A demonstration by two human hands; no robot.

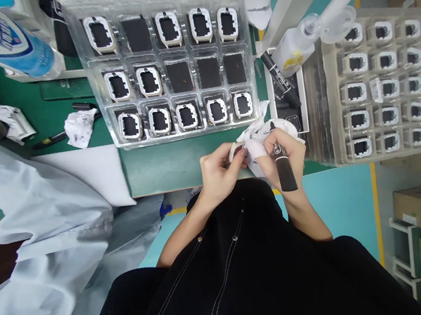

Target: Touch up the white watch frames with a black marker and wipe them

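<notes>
My left hand (218, 172) is closed on a small white watch-case frame (235, 149), held near the table's front edge and partly covered by the fingers. My right hand (290, 150) grips a black marker pen (284, 169), its thick end pointing down toward me. A white covering wraps one finger of that hand, close to the frame. Crumpled white wipes (287, 126) lie behind and under the right hand. Just beyond the hands, a clear plastic tray (189, 138) carries several similar white frames, while some of its compartments show only dark foam.
At right, a second tray (337, 111) holds more frames. Between the trays stand a pump bottle (293, 53) and a box with another marker (281, 80). Leftward are a blue-and-white bottle (8, 44), a crumpled wipe (80, 127) and a person's grey sleeve (38, 189).
</notes>
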